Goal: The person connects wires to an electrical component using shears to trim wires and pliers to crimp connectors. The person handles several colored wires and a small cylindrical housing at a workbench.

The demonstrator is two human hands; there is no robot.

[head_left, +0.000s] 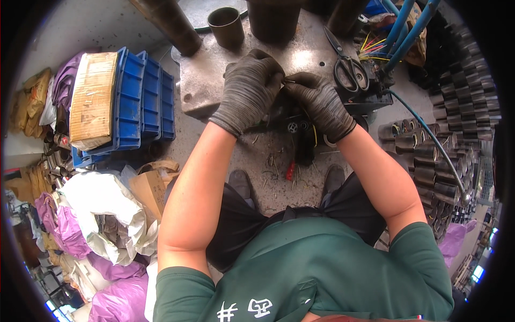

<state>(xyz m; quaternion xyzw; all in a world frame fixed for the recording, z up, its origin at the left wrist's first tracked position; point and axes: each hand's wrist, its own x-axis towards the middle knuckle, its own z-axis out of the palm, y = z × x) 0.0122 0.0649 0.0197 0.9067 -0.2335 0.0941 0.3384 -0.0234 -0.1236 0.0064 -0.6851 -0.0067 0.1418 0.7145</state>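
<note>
Both of my hands wear dark grey knit work gloves and meet over the front edge of a worn metal machine bed. My left hand is closed, its fingertips pinched together facing the right one. Likewise pinched, my right hand comes in from the other side. Something thin and small seems to sit between the fingertips, too small to name. To the right of my right hand lies a pair of black-handled scissors, blades pointing away. A short open metal tube stands on the bed beyond my left hand.
Thick dark columns rise at the bed's back. Stacked blue crates with cardboard stand left, above white sacks. Blue hoses and coloured wires are at right, beside stacked metal tubes. A red-handled item is between my feet.
</note>
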